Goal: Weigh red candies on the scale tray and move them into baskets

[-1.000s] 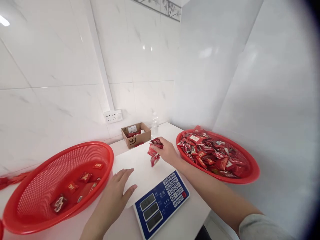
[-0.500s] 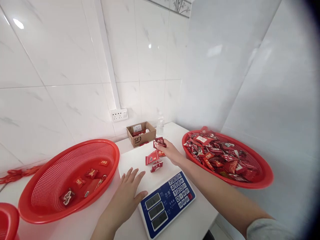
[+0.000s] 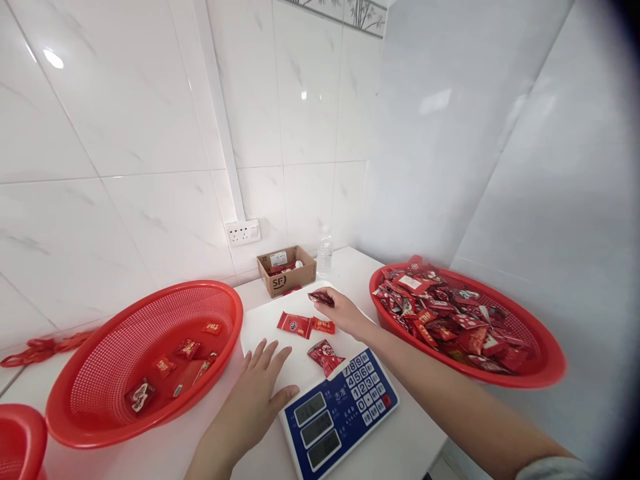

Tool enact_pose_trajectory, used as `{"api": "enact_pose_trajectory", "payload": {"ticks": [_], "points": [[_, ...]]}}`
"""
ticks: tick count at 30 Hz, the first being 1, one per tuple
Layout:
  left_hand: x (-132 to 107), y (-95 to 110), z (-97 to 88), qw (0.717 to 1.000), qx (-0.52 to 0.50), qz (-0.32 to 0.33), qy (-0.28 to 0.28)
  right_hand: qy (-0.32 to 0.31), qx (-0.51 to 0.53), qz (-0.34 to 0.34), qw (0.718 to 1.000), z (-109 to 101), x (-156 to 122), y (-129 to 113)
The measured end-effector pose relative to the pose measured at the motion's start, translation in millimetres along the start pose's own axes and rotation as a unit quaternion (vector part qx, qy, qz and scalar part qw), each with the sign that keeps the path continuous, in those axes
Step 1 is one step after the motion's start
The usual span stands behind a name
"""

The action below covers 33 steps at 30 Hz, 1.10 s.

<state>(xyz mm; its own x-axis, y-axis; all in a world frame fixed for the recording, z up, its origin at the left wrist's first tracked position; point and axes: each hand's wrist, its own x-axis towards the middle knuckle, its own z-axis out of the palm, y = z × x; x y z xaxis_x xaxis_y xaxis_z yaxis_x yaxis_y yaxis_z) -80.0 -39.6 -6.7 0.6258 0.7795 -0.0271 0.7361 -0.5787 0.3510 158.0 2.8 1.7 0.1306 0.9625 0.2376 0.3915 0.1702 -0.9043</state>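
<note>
My right hand (image 3: 341, 312) pinches a dark red snack packet (image 3: 321, 299) above the white scale plate (image 3: 265, 319). Just below it on the plate lie a flat red packet (image 3: 294, 325) and a small orange-red packet (image 3: 323, 325). A third, red-and-white packet (image 3: 326, 357) rests closer to me, by the scale's blue keypad panel (image 3: 345, 407). My left hand (image 3: 255, 393) is spread with its fingers apart, holding nothing, at the left of the panel. Its thumb is near the panel's top left corner; whether it touches cannot be made out.
At right, a red basket (image 3: 547, 360) is heaped with packets. The left red basket (image 3: 75, 437) holds several scattered packets, and another red basket (image 3: 23, 427) edges in. Behind the scale stand a cardboard box (image 3: 290, 283) and a clear bottle (image 3: 325, 252). Red netting (image 3: 37, 353) lies far left.
Packets that were bunched under my right hand now lie apart on the plate, one closer to the keypad. My right hand still holds a packet. My left hand stays spread in nearly the same place.
</note>
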Motion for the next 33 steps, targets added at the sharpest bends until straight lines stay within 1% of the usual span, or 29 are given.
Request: {"api": "enact_pose_trajectory", "payload": {"ticks": [4, 10, 15, 17, 19, 21, 23, 25, 28, 30, 33], "points": [[-0.5, -0.7, -0.5, 1.0, 0.004, -0.008, -0.003, -0.001, 0.029, -0.003, 1.0, -2.1, 2.3, 3.8], [-1.5, -2.4, 0.0, 1.0, 0.015, -0.005, 0.008, -0.004, 0.019, 0.014, 1.0, -0.1, 3.1, 9.0], [-0.4, -3.9, 0.2, 1.0, 0.021, -0.004, 0.005, 0.001, 0.016, 0.0, 1.0, 0.9, 3.7, 7.7], [0.4, -4.4, 0.3, 1.0, 0.021, -0.007, 0.004, -0.013, 0.015, -0.008, 1.0, 2.1, 1.4, 5.3], [1.0, -4.6, 0.4, 1.0, 0.019, -0.015, 0.008, -0.038, 0.012, -0.023, 0.999, 4.2, -3.6, 0.8], [1.3, -4.2, 0.1, 0.999, 0.016, -0.026, 0.019, -0.074, -0.012, -0.046, 0.996, 6.3, -11.2, -6.2], [1.0, -3.2, -0.9, 0.999, 0.013, -0.037, 0.034, -0.124, -0.069, -0.076, 0.987, 6.9, -20.1, -15.2], [0.4, -1.9, -2.3, 0.998, 0.012, -0.041, 0.043, -0.177, -0.143, -0.09, 0.97, 5.0, -29.1, -24.1], [-0.3, -0.2, -4.5, 0.998, 0.017, -0.04, 0.037, -0.245, -0.237, -0.063, 0.938, -0.8, -39.3, -31.3], [-0.2, 0.5, -5.2, 0.999, 0.021, -0.039, 0.023, -0.279, -0.275, -0.044, 0.919, -5.0, -42.4, -29.9], [0.2, 1.3, -5.3, 0.999, 0.023, -0.038, 0.005, -0.295, -0.297, -0.024, 0.908, -9.4, -41.5, -21.5]]}}
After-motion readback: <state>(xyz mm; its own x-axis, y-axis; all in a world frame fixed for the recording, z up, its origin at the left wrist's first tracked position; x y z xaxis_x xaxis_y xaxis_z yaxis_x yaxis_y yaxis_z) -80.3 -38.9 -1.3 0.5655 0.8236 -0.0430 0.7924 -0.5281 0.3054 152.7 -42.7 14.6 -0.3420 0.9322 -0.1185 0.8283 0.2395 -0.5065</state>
